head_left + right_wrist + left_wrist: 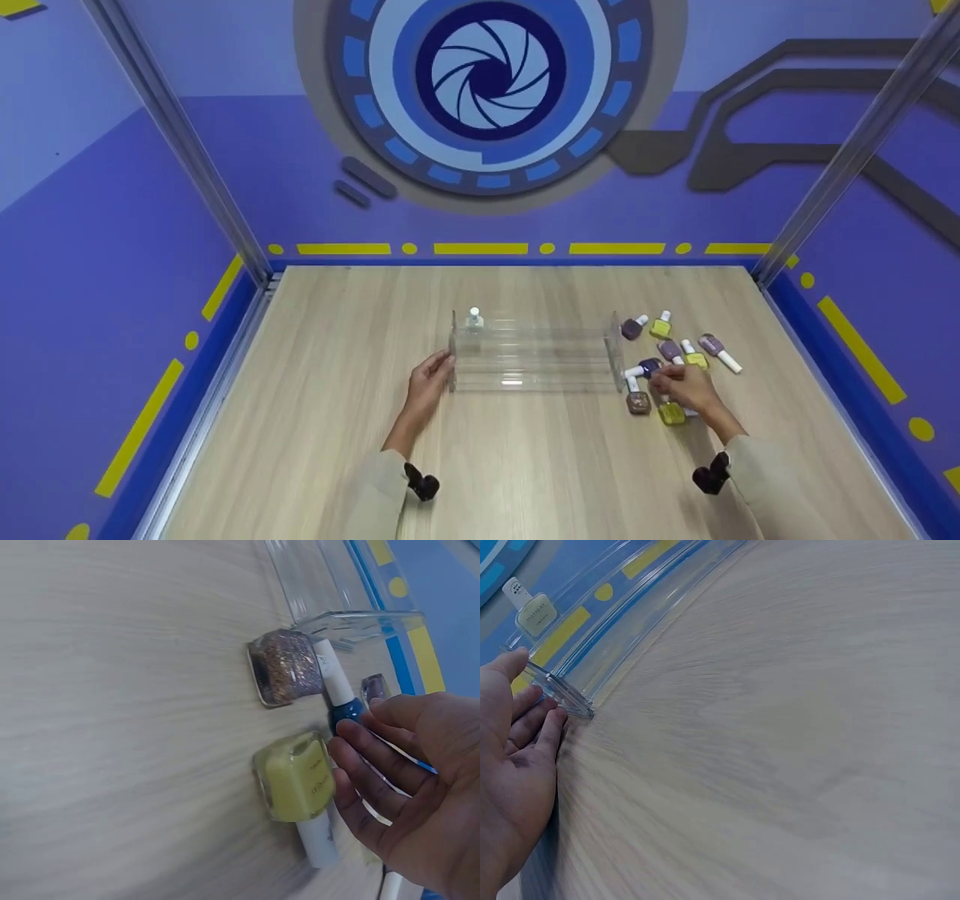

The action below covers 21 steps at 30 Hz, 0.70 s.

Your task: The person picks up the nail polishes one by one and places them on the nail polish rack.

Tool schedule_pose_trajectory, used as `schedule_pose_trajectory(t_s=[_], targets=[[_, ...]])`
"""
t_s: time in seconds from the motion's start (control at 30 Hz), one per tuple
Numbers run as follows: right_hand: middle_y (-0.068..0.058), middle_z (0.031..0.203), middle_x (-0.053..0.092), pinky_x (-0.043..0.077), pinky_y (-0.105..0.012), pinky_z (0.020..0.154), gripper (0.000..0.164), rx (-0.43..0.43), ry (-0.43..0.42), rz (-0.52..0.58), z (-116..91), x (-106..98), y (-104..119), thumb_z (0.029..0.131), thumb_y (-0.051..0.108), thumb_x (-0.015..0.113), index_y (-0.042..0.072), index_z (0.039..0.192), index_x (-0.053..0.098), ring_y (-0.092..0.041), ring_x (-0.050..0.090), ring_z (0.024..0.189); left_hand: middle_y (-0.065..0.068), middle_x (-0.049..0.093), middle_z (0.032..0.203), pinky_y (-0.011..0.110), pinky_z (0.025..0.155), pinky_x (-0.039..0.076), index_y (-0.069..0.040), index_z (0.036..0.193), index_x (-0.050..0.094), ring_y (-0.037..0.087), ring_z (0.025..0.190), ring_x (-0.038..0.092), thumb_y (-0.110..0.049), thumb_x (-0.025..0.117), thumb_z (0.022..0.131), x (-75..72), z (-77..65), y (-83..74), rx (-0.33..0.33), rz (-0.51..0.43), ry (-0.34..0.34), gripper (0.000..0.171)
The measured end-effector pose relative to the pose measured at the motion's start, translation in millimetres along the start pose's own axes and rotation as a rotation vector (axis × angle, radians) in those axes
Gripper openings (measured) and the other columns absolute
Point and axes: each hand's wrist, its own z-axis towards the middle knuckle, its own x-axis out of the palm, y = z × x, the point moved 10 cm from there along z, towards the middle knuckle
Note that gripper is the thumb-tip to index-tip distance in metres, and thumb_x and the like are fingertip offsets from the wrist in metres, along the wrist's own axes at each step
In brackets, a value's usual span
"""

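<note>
A clear stepped display rack [532, 360] stands on the table. One pale nail polish bottle [474, 319] with a white cap is on its back tier at the left end. My left hand [429, 382] touches the rack's left side panel from outside, thumb near the panel's upper edge in the left wrist view. At the rack's right end, my right hand [688, 386] hovers low over several loose nail polish bottles, fingers loosely bent. Its thumb and fingertips overlap a dark blue nail polish bottle [343, 712]. Nearest are a glittery brown bottle [289, 667] and a yellow bottle [296, 776].
Farther back on the right lie a dark purple bottle [631, 328], a yellow bottle [661, 327] and a mauve bottle [710, 343]. Wall panels with metal posts [832, 165] close in the wooden table [315, 465] at the back and sides.
</note>
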Motion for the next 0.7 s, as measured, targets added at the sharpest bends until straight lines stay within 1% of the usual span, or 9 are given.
schedule_pose_trajectory(t_s=[0.1, 0.2, 0.27, 0.33, 0.37, 0.47, 0.53, 0.7], targets=[[-0.028, 0.104, 0.074, 0.060, -0.021, 0.068, 0.025, -0.029, 0.019, -0.006, 0.9, 6.6, 1.9, 0.100, 0.006, 0.061, -0.015, 0.111, 0.069, -0.027, 0.075, 0.089, 0.020, 0.053, 0.150, 0.043, 0.120, 0.043, -0.002, 0.149, 0.049, 0.033, 0.141, 0.050, -0.036, 0.058, 0.105, 0.0, 0.9, 0.2, 0.004, -0.001, -0.002, 0.057], [-0.028, 0.105, 0.074, 0.062, -0.024, 0.072, 0.025, -0.034, 0.033, 0.002, 1.1, 12.4, 2.4, 0.100, 0.006, 0.062, -0.015, 0.112, 0.069, -0.026, 0.074, 0.090, 0.019, 0.053, 0.151, 0.043, 0.121, 0.042, -0.002, 0.149, 0.049, 0.032, 0.142, 0.049, -0.036, 0.058, 0.105, 0.4, 1.1, 2.0, 0.001, -0.002, -0.001, 0.056], [-0.028, 0.105, 0.074, 0.062, -0.025, 0.073, 0.025, -0.044, 0.040, 0.006, 1.1, 15.7, 3.8, 0.100, 0.006, 0.062, -0.015, 0.111, 0.069, -0.026, 0.074, 0.090, 0.019, 0.053, 0.151, 0.044, 0.121, 0.042, -0.002, 0.149, 0.048, 0.032, 0.142, 0.049, -0.036, 0.058, 0.105, 0.4, 0.9, 2.1, 0.005, 0.004, 0.003, 0.056], [-0.026, 0.102, 0.075, 0.060, -0.023, 0.070, 0.025, -0.046, 0.039, 0.001, 1.2, 18.6, 4.8, 0.099, 0.007, 0.064, -0.014, 0.109, 0.070, -0.022, 0.072, 0.087, 0.019, 0.053, 0.151, 0.043, 0.121, 0.041, -0.002, 0.149, 0.048, 0.032, 0.143, 0.048, -0.037, 0.058, 0.105, 0.4, 0.6, 2.8, 0.003, 0.002, 0.005, 0.057], [-0.025, 0.100, 0.075, 0.058, -0.022, 0.068, 0.024, -0.061, 0.041, -0.009, 1.2, 20.2, 6.7, 0.099, 0.007, 0.064, -0.014, 0.108, 0.071, -0.020, 0.071, 0.085, 0.019, 0.052, 0.151, 0.043, 0.121, 0.042, -0.002, 0.149, 0.048, 0.032, 0.143, 0.048, -0.037, 0.058, 0.105, 0.4, 0.3, 3.3, 0.004, 0.002, 0.006, 0.057], [-0.022, 0.096, 0.076, 0.052, -0.017, 0.062, 0.022, -0.074, 0.031, -0.056, 1.9, 23.9, 10.4, 0.098, 0.008, 0.066, -0.012, 0.105, 0.073, -0.014, 0.066, 0.079, 0.021, 0.052, 0.151, 0.043, 0.120, 0.043, -0.001, 0.150, 0.046, 0.033, 0.142, 0.049, -0.037, 0.057, 0.105, 0.1, -0.2, 3.0, 0.001, -0.003, 0.005, 0.059], [-0.021, 0.094, 0.076, 0.049, -0.017, 0.060, 0.022, -0.089, 0.027, -0.091, 2.8, 25.6, 13.8, 0.097, 0.009, 0.067, -0.011, 0.103, 0.074, -0.013, 0.062, 0.076, 0.021, 0.052, 0.151, 0.043, 0.120, 0.043, 0.000, 0.150, 0.046, 0.032, 0.142, 0.049, -0.038, 0.058, 0.105, 0.0, 0.4, 2.8, -0.002, -0.011, 0.003, 0.060], [-0.017, 0.088, 0.076, 0.046, -0.019, 0.057, 0.021, -0.073, 0.004, -0.142, 3.7, 28.0, 16.1, 0.095, 0.010, 0.070, -0.009, 0.099, 0.075, -0.011, 0.057, 0.070, 0.019, 0.056, 0.148, 0.043, 0.119, 0.044, -0.002, 0.147, 0.050, 0.028, 0.138, 0.053, -0.039, 0.059, 0.104, -0.3, 1.8, 1.5, -0.006, -0.002, -0.013, 0.057]])
